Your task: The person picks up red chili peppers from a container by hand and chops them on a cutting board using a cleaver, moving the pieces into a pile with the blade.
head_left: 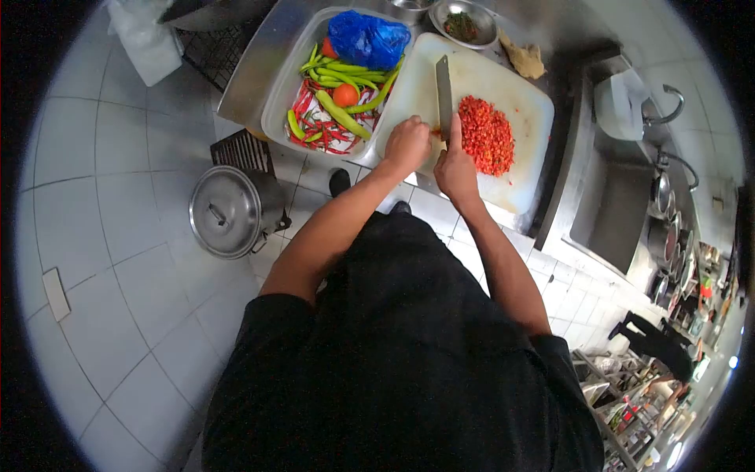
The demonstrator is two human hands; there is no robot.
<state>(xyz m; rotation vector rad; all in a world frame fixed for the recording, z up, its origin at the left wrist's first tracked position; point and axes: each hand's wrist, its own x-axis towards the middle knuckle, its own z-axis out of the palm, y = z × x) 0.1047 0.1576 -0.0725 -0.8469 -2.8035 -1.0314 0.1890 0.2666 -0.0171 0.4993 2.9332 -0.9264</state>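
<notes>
My right hand point(456, 168) grips a kitchen knife point(444, 90), its index finger stretched along the blade, which points away from me over a white cutting board point(421, 79). Just left of the blade my left hand point(409, 145) is closed on the board, fingers curled; what they hold is hidden, though a small reddish bit shows by the fingertips. A heap of chopped red chillies point(486, 135) lies right of the knife. To the left, a plastic tub point(273, 110) contains long green chillies point(338, 114), small red chillies point(318, 127), a tomato point(345, 95) and a blue plastic bag point(368, 39).
Behind the board are a metal bowl point(481, 17) with dark green bits and a crumpled brown piece point(523, 58). A steel sink point(605, 200) with taps is at right. On the floor at left stands a lidded pot point(226, 211). Another person point(657, 346) is far right.
</notes>
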